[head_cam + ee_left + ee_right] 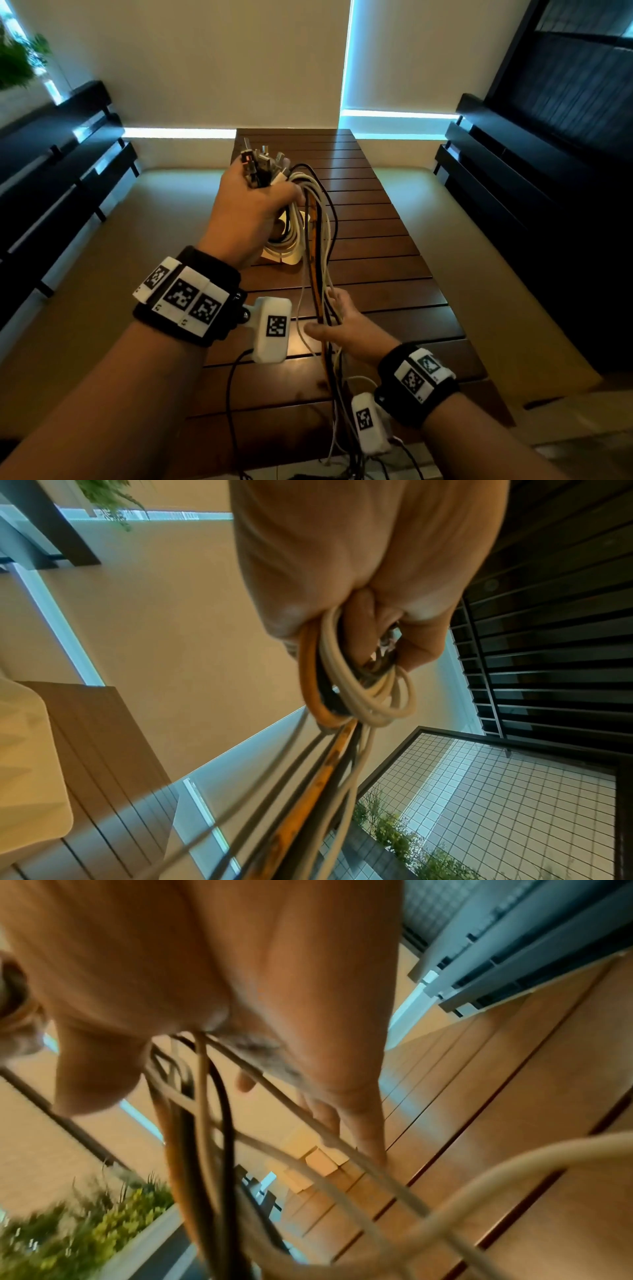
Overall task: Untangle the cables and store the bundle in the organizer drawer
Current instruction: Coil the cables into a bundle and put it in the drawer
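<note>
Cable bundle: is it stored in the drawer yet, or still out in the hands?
Out. The left hand grips the cable bundle at its plug ends above the table; strands run down through the right hand.

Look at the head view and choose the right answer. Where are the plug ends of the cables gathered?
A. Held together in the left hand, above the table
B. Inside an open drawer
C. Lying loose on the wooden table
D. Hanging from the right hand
A: the left hand holds the plug ends bunched together above the wooden table, while the cables trail down to the right hand.
</note>
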Motion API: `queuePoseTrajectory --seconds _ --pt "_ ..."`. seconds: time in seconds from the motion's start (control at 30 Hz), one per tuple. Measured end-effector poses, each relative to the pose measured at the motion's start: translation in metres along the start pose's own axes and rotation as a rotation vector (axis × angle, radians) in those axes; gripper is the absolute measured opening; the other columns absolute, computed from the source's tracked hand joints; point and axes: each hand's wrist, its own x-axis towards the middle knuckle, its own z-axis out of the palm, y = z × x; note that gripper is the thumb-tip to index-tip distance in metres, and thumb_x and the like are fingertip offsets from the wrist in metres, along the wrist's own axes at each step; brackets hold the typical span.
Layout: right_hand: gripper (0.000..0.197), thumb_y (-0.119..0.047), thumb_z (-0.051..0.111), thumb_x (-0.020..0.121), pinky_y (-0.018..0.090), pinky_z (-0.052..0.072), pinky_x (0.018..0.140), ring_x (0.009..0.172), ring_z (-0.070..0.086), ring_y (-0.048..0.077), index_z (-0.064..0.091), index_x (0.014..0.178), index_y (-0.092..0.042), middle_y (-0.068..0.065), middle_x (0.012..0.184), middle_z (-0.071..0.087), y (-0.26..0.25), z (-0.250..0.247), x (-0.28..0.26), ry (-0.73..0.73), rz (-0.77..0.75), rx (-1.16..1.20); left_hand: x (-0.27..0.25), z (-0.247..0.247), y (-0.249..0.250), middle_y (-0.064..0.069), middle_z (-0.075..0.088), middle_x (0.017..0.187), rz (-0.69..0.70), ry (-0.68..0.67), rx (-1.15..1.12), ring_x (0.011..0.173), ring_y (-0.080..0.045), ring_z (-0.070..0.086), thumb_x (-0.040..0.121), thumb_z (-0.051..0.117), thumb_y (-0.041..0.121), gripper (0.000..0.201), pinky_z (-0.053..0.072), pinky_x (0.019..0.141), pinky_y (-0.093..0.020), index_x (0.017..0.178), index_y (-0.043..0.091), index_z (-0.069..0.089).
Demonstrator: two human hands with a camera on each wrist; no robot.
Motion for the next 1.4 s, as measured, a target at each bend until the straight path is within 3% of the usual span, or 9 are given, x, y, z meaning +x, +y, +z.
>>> queuePoseTrajectory --seconds 0.13,0.2,0.33,0.67,0.83,0.97,1.1,1.2,1.4 --pt "0.086 -0.045 0.078 0.079 0.040 0.044 0.104 0.123 0.050 0.014 0.031 0.149 -0.031 -0.010 0.139 0.047 0.003 0.008 0.014 -0.094 0.070 -0.006 0.005 -0.011 0.003 0.001 0.061 0.088 0.048 0.006 -0.020 0.078 -0.019 0.062 0.076 0.073 0.000 0.034 0.051 0.067 -0.039 0.102 0.010 0.055" --pt "0.046 -0.038 0.071 0.087 0.045 0.056 0.093 0.095 0.069 0.021 0.059 0.123 -0.011 0.006 0.104 0.071 0.004 0.004 0.015 -0.228 0.110 0.056 0.009 -0.022 0.004 -0.009 0.058 0.090 0.058 0.008 -0.063 0.079 -0.023 0.063 0.073 0.073 0.008 0.038 0.052 0.065 -0.036 0.105 0.006 0.052" --pt "0.020 -0.029 0.059 0.096 0.030 0.047 0.057 0.052 0.050 0.013 0.058 0.086 -0.012 -0.003 0.060 0.051 -0.013 -0.024 0.027 -0.037 0.049 0.185 0.017 -0.044 0.000 -0.017 0.051 0.086 0.050 0.050 -0.073 0.074 -0.030 0.058 0.071 0.073 0.012 0.034 0.050 0.060 -0.037 0.098 0.010 0.054" --pt "0.028 -0.038 0.050 0.101 0.028 0.041 0.062 0.068 0.051 0.016 0.053 0.078 -0.022 -0.001 0.075 0.057 -0.211 -0.110 0.071 0.771 -0.495 -0.401 0.032 -0.068 -0.006 0.000 0.053 0.063 0.122 0.161 -0.034 0.054 -0.020 0.053 0.083 0.068 0.004 0.020 0.045 0.046 -0.027 0.074 0.015 0.055" --pt "0.014 -0.031 0.051 0.100 0.021 0.033 0.052 0.062 0.045 0.012 0.054 0.091 -0.020 -0.007 0.074 0.054 -0.276 -0.120 0.088 0.862 -0.704 -0.533 0.039 -0.077 -0.005 -0.001 0.054 0.073 0.125 0.193 -0.030 0.059 -0.012 0.056 0.086 0.067 0.004 0.016 0.045 0.045 -0.021 0.094 0.007 0.054" --pt "0.015 -0.025 0.051 0.102 0.012 0.033 0.042 0.052 0.054 0.000 0.051 0.087 -0.022 0.003 0.078 0.058 -0.224 -0.113 0.099 0.766 -0.607 -0.505 0.030 -0.075 -0.017 -0.009 0.048 0.070 0.090 0.163 -0.009 0.055 -0.019 0.048 0.082 0.067 0.000 0.015 0.039 0.041 -0.020 0.090 0.004 0.056" --pt "0.012 -0.036 0.056 0.099 0.030 0.045 0.066 0.082 0.063 0.024 0.057 0.101 -0.024 0.002 0.089 0.063 -0.132 -0.109 0.112 0.662 -0.403 -0.525 0.016 -0.066 -0.039 -0.007 0.053 0.071 -0.014 0.084 0.099 0.057 -0.015 0.049 0.072 0.072 0.010 0.020 0.040 0.046 -0.025 0.087 0.009 0.059" --pt "0.021 -0.045 0.064 0.093 0.030 0.046 0.073 0.090 0.062 0.016 0.055 0.104 -0.030 0.000 0.104 0.064 -0.082 -0.103 0.109 0.472 -0.193 -0.589 0.012 -0.057 -0.051 0.012 0.052 0.058 -0.072 0.028 0.171 0.048 -0.006 0.044 0.078 0.072 -0.001 0.020 0.036 0.049 -0.025 0.081 0.013 0.057" --pt "0.115 -0.059 0.082 0.067 0.056 0.027 0.116 0.145 0.025 0.031 0.012 0.156 -0.036 0.006 0.156 0.018 -0.022 -0.120 0.086 0.365 0.101 -0.839 0.006 -0.032 -0.056 0.001 0.055 0.069 -0.111 -0.044 0.256 0.065 -0.016 0.050 0.080 0.074 0.001 0.021 0.043 0.063 -0.034 0.086 0.013 0.058"
